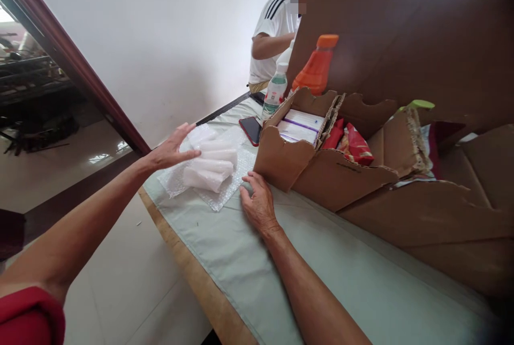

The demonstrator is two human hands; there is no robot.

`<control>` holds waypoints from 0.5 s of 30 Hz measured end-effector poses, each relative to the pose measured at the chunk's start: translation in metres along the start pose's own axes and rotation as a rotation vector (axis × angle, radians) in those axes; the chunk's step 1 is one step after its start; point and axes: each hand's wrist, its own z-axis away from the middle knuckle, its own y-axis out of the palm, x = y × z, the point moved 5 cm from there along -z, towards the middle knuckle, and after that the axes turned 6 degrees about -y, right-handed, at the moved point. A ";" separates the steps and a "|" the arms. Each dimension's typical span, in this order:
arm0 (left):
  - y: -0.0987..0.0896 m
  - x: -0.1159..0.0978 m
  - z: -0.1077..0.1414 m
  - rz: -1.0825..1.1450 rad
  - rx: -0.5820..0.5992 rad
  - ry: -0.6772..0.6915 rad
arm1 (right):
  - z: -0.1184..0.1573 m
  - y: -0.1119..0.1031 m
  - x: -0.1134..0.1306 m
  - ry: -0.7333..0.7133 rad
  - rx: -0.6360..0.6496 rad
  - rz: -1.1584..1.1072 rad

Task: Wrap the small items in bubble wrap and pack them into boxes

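rolls (205,176), seemingly unfastened, are risking unfurling if bumped by left hand (173,150), fingers spread, or right hand (260,204), loosely curved, empty.

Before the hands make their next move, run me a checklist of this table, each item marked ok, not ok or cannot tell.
1. Left hand free: ok; it holds nothing, fingers spread at the bubble wrap's left side.
2. Right hand free: ok; it holds nothing, beside the near corner of the cardboard box.
3. Bubble wrap all laid flat: not ok; rolled pieces lie over flatter sheets.
4. Phone apart from the wrap: cannot tell; their edges are too close.
5. Clear bottle capped: ok.
6. Orange bottle footing: cannot tell; the box hides its base.
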 end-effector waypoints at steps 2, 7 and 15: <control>-0.004 0.012 -0.011 0.087 -0.025 -0.105 | -0.001 -0.001 0.001 0.000 0.003 0.005; 0.007 -0.003 0.009 0.028 0.022 -0.007 | -0.002 -0.003 0.008 -0.007 0.030 0.012; 0.050 -0.036 0.052 -0.568 -0.093 0.360 | -0.002 -0.002 0.011 0.013 0.084 0.037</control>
